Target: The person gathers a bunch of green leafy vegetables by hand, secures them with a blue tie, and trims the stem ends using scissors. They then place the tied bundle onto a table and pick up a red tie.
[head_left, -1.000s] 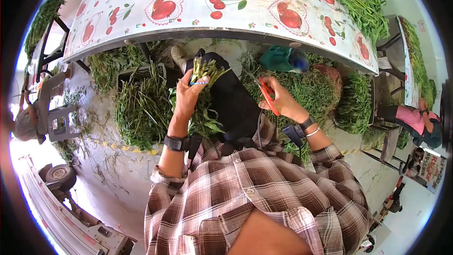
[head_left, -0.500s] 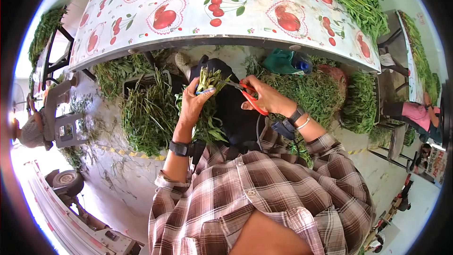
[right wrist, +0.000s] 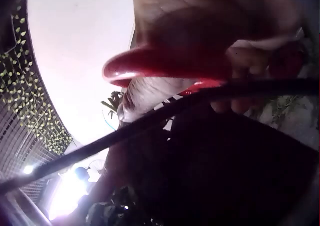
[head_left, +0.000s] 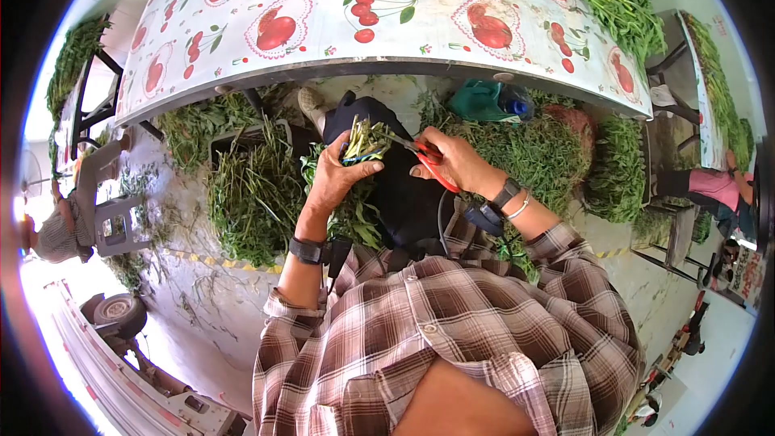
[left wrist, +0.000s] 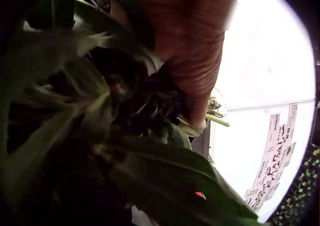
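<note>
My left hand [head_left: 333, 179] grips a bunch of leafy green stems [head_left: 367, 137], cut ends upward, with a thin blue band beside the thumb. Its leaves [left wrist: 125, 161] hang below the fist and fill much of the left wrist view, hiding most of the fingers. In my right hand [head_left: 462, 163] is a pair of scissors [head_left: 437, 171] with red handles. Their blades point left and reach the stem ends in the head view. A thumb passes by the red handle loop [right wrist: 145, 66] in the right wrist view; a dark cord crosses in front.
A table with a cherry-print cover [head_left: 323, 32] stands ahead, bearing a heap of greens [head_left: 617, 0]. Below are a filled crate [head_left: 250, 186], loose greens [head_left: 525, 149] and a green bag [head_left: 476, 102]. A grey plastic stool [head_left: 119, 226] is at left; other people are at both sides.
The scissors have moved left from apart to the stem ends, where they stay over the last half second. My left hand still holds the bunch, its thumb shifted slightly right.
</note>
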`<action>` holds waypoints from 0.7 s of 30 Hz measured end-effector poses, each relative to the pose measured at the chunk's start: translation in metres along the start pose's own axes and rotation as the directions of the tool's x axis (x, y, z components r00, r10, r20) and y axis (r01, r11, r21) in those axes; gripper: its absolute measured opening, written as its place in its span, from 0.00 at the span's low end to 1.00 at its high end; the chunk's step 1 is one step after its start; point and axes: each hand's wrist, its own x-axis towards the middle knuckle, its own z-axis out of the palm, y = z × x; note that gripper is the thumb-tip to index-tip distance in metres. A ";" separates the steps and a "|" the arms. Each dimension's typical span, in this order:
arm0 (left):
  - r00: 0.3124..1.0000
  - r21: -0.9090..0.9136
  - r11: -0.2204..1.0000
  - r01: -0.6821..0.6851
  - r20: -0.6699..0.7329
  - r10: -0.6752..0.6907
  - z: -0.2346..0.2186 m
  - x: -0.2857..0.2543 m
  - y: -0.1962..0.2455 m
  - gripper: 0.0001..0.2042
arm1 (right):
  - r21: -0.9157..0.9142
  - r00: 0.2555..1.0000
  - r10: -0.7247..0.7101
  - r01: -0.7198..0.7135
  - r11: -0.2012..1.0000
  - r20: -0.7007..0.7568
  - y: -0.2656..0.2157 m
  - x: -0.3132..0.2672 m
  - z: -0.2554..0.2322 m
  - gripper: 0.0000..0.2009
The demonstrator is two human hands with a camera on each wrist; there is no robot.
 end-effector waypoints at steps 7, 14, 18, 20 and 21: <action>0.994 -0.134 0.985 0.107 0.001 -0.108 -0.008 0.004 -0.008 0.22 | -0.139 0.998 -0.024 0.015 0.990 -0.061 -0.002 0.001 0.002 0.22; 0.994 -0.035 0.996 0.082 0.071 -0.079 -0.007 0.007 -0.002 0.22 | -0.041 0.992 -0.092 0.088 0.995 -0.085 -0.001 0.005 -0.004 0.24; 0.984 -0.067 0.990 0.125 0.136 -0.115 -0.009 0.007 -0.006 0.22 | -0.169 0.961 -0.256 0.237 0.957 -0.101 -0.006 0.018 -0.004 0.25; 0.980 -0.106 0.984 0.140 0.156 -0.123 -0.014 0.007 -0.006 0.22 | -0.135 0.979 -0.194 0.184 0.974 -0.062 -0.006 0.020 -0.003 0.24; 0.981 -0.106 0.984 0.141 0.149 -0.124 -0.015 0.006 -0.006 0.22 | -0.104 0.991 -0.131 0.128 0.986 -0.020 -0.007 0.021 -0.003 0.24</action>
